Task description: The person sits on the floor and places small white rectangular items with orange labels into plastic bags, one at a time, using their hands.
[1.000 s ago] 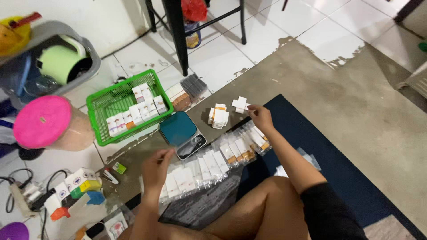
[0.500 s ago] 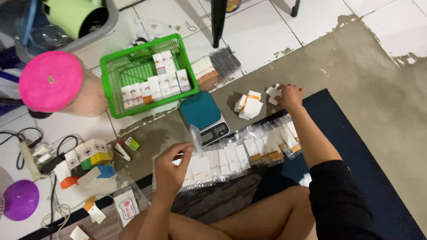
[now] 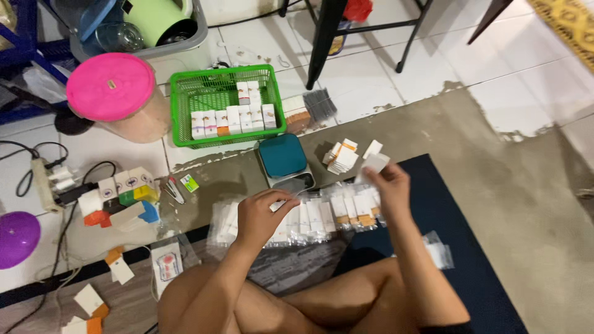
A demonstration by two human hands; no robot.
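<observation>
Right hand point(image 3: 391, 185) is pinching a small white carton point(image 3: 373, 164) above the floor, left hand point(image 3: 263, 215) is gripping a clear sleeve point(image 3: 286, 203) over the bagged row point(image 3: 309, 216); green basket point(image 3: 226, 105) holding more cartons.

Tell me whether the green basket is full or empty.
Partly filled. The green basket holds a row of small white boxes standing along its near side; the mesh floor behind them is mostly bare.
</observation>
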